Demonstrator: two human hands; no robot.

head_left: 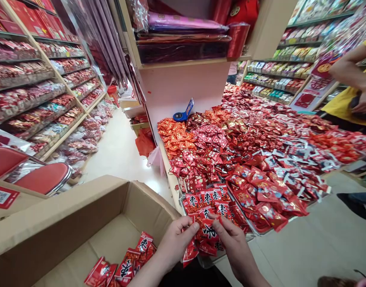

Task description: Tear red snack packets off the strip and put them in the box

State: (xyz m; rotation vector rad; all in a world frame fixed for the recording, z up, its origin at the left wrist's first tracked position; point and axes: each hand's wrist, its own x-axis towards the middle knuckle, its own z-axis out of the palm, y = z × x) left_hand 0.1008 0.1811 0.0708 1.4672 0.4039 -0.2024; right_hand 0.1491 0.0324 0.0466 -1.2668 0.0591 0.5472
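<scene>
My left hand [177, 239] and my right hand [235, 242] are in front of me, pinching a shiny red snack packet [208, 230] with a large black character on it. My left thumb and fingers close on its left edge, my right on its right edge. Directly beneath lies a clear tray [205, 262] with similar red packets [206, 198] heaped in it. To the left of my left hand stands an open cardboard box [138, 203]. More of these packets [127, 265] lie loosely at its bottom. My forearm hides part of the box.
A broad heap of red wrapped packets [260, 131] covers the display table ahead. A blue round device [180, 116] stands at its back left. Red chairs [45, 177] are at left, stocked shelves on both sides. A person in a yellow top [347, 107] stands at right.
</scene>
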